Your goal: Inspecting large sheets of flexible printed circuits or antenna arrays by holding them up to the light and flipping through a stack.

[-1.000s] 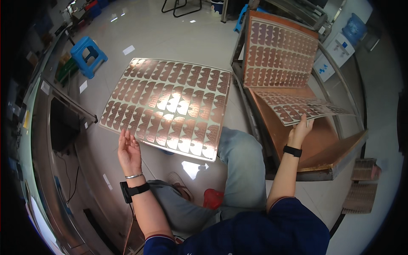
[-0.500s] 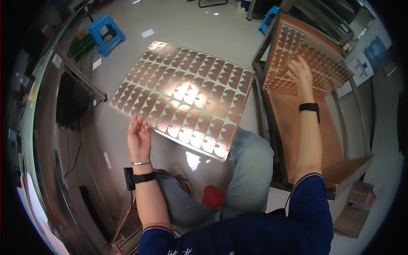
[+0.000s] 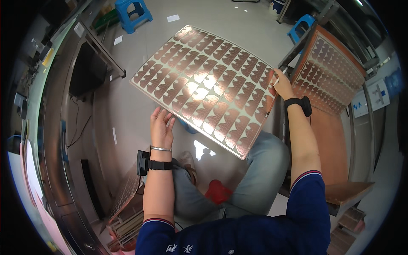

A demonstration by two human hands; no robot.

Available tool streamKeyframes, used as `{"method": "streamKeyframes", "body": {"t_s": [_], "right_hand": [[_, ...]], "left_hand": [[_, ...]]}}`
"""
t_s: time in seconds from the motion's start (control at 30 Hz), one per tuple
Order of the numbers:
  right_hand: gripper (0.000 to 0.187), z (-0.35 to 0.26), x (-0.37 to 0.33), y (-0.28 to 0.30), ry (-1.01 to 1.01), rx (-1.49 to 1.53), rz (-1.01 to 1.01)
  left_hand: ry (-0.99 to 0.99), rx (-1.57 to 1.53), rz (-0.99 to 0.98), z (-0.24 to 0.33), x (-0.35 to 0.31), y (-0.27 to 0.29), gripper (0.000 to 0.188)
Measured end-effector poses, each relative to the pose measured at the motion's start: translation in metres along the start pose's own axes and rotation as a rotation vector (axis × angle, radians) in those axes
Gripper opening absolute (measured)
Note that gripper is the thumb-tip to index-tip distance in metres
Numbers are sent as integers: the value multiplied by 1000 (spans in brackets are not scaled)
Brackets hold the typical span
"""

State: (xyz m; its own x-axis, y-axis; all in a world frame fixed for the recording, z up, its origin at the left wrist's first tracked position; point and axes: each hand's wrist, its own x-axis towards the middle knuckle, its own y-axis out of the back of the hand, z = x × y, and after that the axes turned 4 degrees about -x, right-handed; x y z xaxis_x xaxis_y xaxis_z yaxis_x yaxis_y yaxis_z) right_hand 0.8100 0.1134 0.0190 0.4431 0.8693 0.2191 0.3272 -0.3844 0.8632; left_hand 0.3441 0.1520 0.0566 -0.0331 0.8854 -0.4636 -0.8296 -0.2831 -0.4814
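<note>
A large rectangular circuit-board panel [image 3: 199, 85], with rows of copper shapes on a pale base, is held up tilted above my lap. Along its near edge my left hand [image 3: 162, 127] bears it with curled fingers, partly hidden under the edge. My right hand [image 3: 281, 85] pinches the right edge, thumb on top. To my right, a rack [image 3: 293, 55] carries a leaning stack of similar panels [image 3: 331, 72] on a brown board [image 3: 325, 140]. Bright glare covers the middle of the held panel.
Blue stools stand at the far left [image 3: 132, 15] and far right [image 3: 301, 29]. A long metal-framed bench [image 3: 51, 140] runs down my left side. More panels [image 3: 127, 191] lean low at the near left. A red thing [image 3: 218, 192] shows between my legs.
My right hand has come left from the leaning stack and taken hold of the held panel's right edge. In the picture the panel and my left hand sit farther right.
</note>
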Motion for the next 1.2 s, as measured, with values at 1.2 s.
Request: {"method": "streamKeyframes", "body": {"t_s": [1.2], "right_hand": [[29,-107,-161,19,205,-749,52]], "left_hand": [[48,165,-93,7,41,40,24]]}}
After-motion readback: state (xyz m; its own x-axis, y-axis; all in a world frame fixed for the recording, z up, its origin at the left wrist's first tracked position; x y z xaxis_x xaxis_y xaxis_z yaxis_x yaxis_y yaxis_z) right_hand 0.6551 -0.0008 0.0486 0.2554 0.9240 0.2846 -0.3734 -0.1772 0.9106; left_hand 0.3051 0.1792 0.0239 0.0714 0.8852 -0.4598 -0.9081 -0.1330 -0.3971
